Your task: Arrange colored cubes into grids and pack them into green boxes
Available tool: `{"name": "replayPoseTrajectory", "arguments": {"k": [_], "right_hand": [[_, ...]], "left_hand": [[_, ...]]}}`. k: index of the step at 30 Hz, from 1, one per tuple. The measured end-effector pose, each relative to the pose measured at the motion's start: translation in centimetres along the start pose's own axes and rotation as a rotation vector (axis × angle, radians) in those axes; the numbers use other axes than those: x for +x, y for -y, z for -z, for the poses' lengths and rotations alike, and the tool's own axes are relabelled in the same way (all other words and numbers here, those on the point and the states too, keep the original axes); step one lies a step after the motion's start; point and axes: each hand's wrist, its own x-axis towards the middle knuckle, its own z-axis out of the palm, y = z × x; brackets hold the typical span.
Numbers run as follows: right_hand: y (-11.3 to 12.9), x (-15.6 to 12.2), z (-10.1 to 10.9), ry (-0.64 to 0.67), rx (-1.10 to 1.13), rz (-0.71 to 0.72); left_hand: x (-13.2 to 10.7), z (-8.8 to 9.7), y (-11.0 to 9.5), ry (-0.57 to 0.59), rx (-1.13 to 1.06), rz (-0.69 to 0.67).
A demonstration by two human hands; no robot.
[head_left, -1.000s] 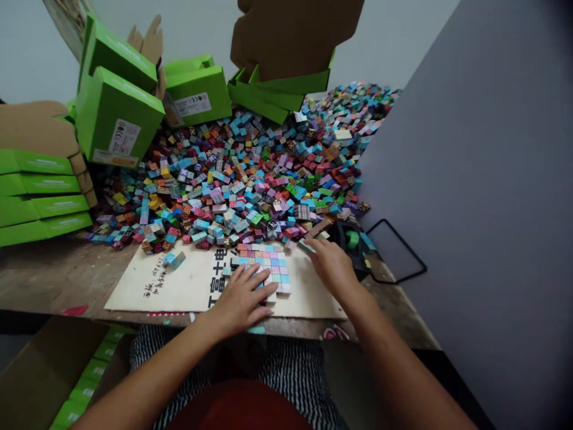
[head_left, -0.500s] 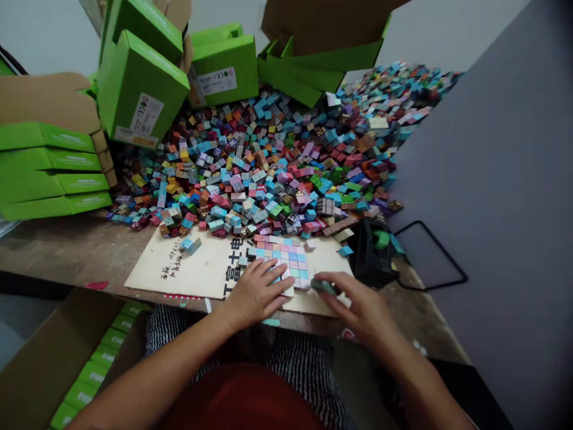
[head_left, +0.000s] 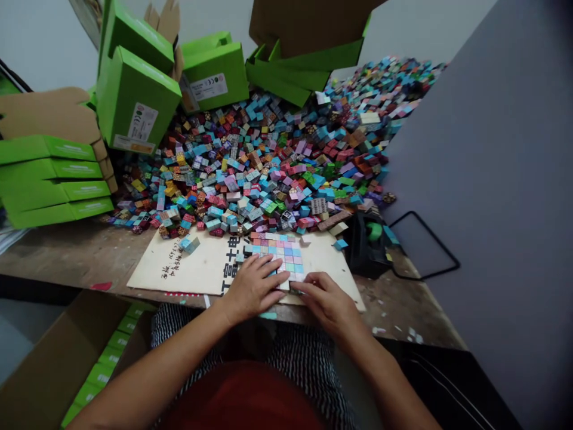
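A flat grid of small pastel blocks (head_left: 283,252) lies on a cardboard sheet (head_left: 197,272) with handwriting and printed characters. My left hand (head_left: 254,288) rests flat on the grid's near left part, fingers spread. My right hand (head_left: 327,303) is at the grid's near right corner, fingertips pinched together against its edge. The small block between them is mostly hidden. Behind the sheet spreads a big heap of colourful small blocks (head_left: 268,167).
Green cartons (head_left: 134,101) stand and lie stacked at the back and left. A black device with a green part (head_left: 369,242) sits right of the sheet, beside a grey panel (head_left: 492,179). A loose blue block (head_left: 188,243) lies on the sheet. A carton (head_left: 54,370) sits below the table.
My right hand picked a dark block from the heap's edge by the black device and brought it to the grid's near right corner. The left hand stayed on the grid. The view shifted slightly.
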Motion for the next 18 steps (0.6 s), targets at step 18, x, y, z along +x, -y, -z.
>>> {"name": "replayPoseTrajectory", "arguments": {"k": [18], "right_hand": [[-1.1,4.4,-1.0,-0.179,0.011,-0.06]], "left_hand": [[-3.7,2.9,5.0,-0.325,-0.161,0.46]]}}
